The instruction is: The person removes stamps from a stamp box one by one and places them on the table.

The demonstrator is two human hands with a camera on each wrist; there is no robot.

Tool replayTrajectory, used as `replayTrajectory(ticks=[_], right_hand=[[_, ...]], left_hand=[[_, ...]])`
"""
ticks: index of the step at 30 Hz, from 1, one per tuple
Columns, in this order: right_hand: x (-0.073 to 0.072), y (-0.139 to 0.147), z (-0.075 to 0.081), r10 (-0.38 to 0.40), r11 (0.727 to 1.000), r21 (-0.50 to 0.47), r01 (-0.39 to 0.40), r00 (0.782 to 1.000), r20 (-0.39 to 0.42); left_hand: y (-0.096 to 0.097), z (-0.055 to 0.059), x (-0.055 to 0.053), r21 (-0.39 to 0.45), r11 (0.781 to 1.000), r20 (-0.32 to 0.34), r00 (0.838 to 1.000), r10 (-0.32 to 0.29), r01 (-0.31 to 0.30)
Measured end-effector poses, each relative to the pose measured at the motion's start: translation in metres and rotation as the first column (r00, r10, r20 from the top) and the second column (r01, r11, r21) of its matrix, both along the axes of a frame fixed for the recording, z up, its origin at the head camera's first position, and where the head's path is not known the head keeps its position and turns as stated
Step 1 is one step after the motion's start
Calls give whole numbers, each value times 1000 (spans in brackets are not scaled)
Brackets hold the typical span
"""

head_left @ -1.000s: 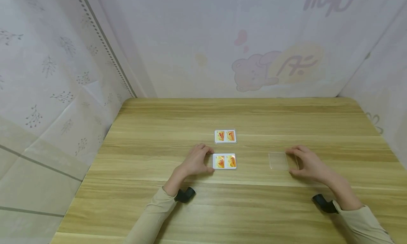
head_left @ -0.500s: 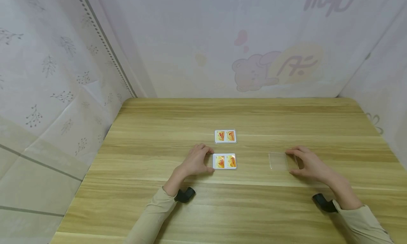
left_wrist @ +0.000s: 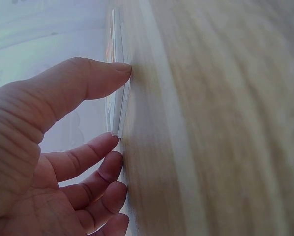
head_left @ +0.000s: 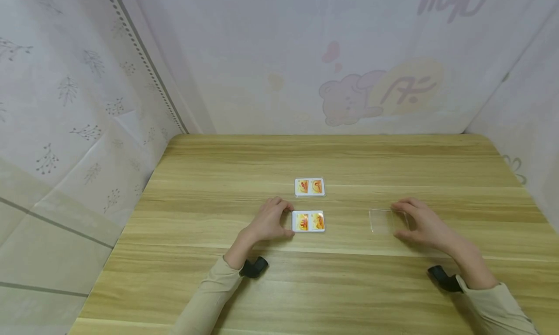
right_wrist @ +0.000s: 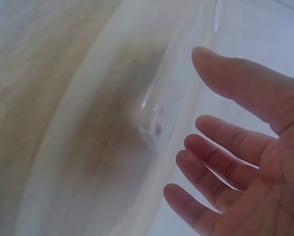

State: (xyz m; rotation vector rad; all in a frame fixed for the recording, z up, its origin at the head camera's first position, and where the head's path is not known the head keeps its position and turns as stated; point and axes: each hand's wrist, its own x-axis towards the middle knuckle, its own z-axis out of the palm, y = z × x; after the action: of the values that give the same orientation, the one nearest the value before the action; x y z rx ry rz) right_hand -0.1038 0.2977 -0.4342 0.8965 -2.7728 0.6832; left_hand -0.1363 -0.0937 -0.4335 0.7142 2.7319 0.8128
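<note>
My left hand holds the left end of a flat, white-backed picture case between thumb and index finger. Two orange-and-yellow pictures show on its face. In the left wrist view the thumb lies on its near edge, and its layered side shows end-on. To the right, my right hand is spread around the right end of a clear plastic lid. The right wrist view shows that hand's fingers apart from the lid, thumb separated from the other fingers.
Behind the held case lies a similar picture case on the wooden table. Pale printed cloth hangs at the back and sides. Each wrist wears a black mount.
The right thumb and index finger have shifted slightly around the clear lid's right end. The left hand and both picture cases have stayed in place.
</note>
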Motion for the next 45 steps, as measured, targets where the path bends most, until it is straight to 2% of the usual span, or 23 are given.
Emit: replayTrajectory(ticks=[3,6,19,28,40,45], right_hand=[[-1,-4,2,22,1000,-11,-22,999,-43],[-2,-9,6,34,999,-18,-35,998,-53],[-9,-33,18,73,996,-52,-75,997,-40],[-14,-52,21,90,994,-54,-91,996,-23],[-20,-73,20,105,992,-76,-102,994,38],[-21,-80,23,85,995,-57,-79,991,107]], left_hand=[[0,0,0,-2,1000,1,1000,1,-1],[0,0,0,-2,1000,2,1000,1,-1],[0,1,0,0,1000,-8,1000,-3,3],[0,1,0,2,1000,-7,1000,2,-2],[-1,1,1,0,1000,-16,1000,-7,7],[0,1,1,-4,1000,-13,1000,-5,5]])
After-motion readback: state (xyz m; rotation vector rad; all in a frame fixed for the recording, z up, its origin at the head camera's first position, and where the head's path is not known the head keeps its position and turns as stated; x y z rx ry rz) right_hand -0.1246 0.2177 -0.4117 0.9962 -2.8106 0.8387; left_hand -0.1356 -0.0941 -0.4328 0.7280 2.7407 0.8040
